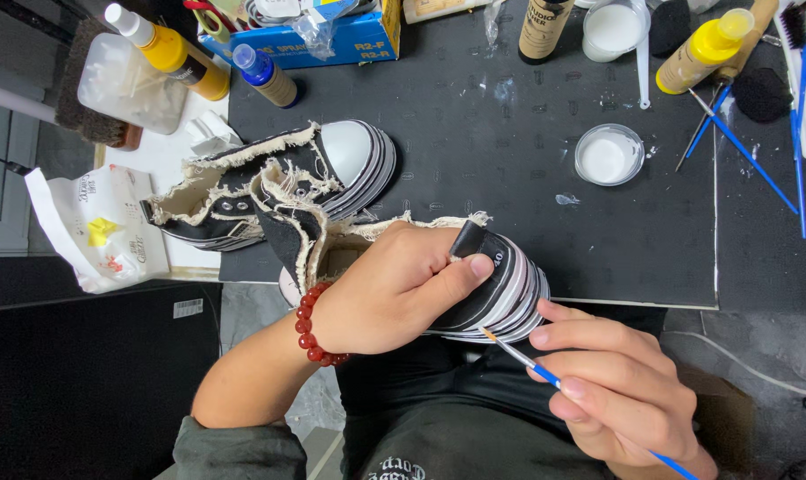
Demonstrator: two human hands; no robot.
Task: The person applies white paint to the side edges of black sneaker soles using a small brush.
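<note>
Nearest the camera, the right hand [621,387] pinches a thin blue-handled paintbrush [545,373] between thumb and fingers, closed around the handle, with the bristle tip pointing up-left and touching, or just beside, the striped sole of the held sneaker [496,293]. The left hand [394,284], wearing a red bead bracelet [309,324] at the wrist, is wrapped over that black platform sneaker with frayed canvas edges, thumb pressed on its toe area, fingers curled around the upper; the shoe is lifted at the front edge of the black work mat [509,178], above the person's lap. Just behind it, 1 matching sneaker [278,182] lies on its side on the mat's left part, its white toe cap facing right. Farther right sits a small round dish of white paint [608,154]. Beyond that, along the far edge, stand 2 yellow squeeze bottles [176,49], a blue-capped bottle [265,76], a blue box [332,36] and several blue brushes [749,151]. A white plastic bag [96,227] lies off the mat to the left.
</note>
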